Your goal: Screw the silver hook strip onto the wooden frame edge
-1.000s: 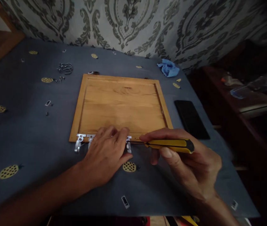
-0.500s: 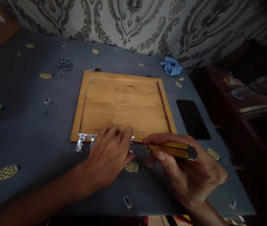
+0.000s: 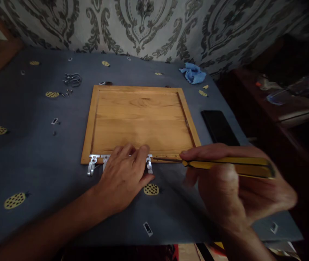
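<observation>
A square wooden board point(image 3: 140, 121) lies on a blue cloth with pineapple prints. A silver metal hook rack point(image 3: 96, 162) sits along the board's near edge. My left hand point(image 3: 123, 177) rests on the rack, fingers pressed down over its middle. My right hand point(image 3: 236, 188), blurred by motion, grips a screwdriver with a yellow and black handle point(image 3: 227, 166). The shaft points left, with its tip close to the rack's right end point(image 3: 149, 163).
A black phone point(image 3: 219, 127) lies right of the board. A crumpled blue cloth point(image 3: 192, 73) is at the back right. Loose metal hooks point(image 3: 72, 79) and small screws lie at the back left. A dark wooden table stands to the right.
My right hand has drawn back to the right with the screwdriver, so more of the shaft shows. My left hand has stayed on the rack.
</observation>
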`<state>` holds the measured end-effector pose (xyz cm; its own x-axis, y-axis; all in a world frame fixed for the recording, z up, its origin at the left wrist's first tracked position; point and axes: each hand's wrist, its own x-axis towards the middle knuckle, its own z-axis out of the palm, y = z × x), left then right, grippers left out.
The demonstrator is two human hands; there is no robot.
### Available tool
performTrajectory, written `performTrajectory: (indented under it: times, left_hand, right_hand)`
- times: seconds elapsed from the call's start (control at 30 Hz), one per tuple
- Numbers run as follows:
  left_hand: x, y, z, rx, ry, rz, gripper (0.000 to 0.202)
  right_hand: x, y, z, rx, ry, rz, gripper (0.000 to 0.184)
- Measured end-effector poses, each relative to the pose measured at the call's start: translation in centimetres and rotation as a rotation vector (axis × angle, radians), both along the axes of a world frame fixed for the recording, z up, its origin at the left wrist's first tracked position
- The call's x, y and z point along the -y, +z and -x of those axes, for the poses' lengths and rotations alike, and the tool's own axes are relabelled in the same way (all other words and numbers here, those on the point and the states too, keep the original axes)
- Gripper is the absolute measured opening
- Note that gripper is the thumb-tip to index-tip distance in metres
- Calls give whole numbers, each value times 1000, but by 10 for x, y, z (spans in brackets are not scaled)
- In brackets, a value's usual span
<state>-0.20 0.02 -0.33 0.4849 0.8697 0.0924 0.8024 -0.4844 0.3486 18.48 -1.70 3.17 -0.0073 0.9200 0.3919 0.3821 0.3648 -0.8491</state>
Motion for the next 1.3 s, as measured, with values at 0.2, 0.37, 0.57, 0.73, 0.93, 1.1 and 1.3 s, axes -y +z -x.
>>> performTrajectory:
  times: [0.2, 0.37, 0.57, 0.73, 0.93, 1.1, 1.3]
  left_hand:
    - [1, -1, -1, -22, 16, -5, 46]
    - [1, 1, 0, -49, -2, -21, 45]
    - [1, 0, 2, -50, -40, -43, 48]
    - [0, 2, 6, 20, -70, -8, 47]
    - [-1, 31, 36, 148, 113, -165, 47]
    - [14, 44, 86, 264, 333, -242, 38]
    - [47, 3, 151, 294, 655, -266, 44]
  right_hand:
    - [-3, -16, 12, -34, -84, -90, 11]
    - [-6, -20, 13, -60, -148, -118, 11]
    - [-11, -31, 14, -132, -144, -78, 14]
    - [-19, -40, 9, -245, -121, -37, 18]
    - [-28, -42, 5, -298, -127, 19, 28]
    - [-35, -46, -3, -260, -183, -4, 31]
    - [-47, -52, -10, -362, -190, 29, 34]
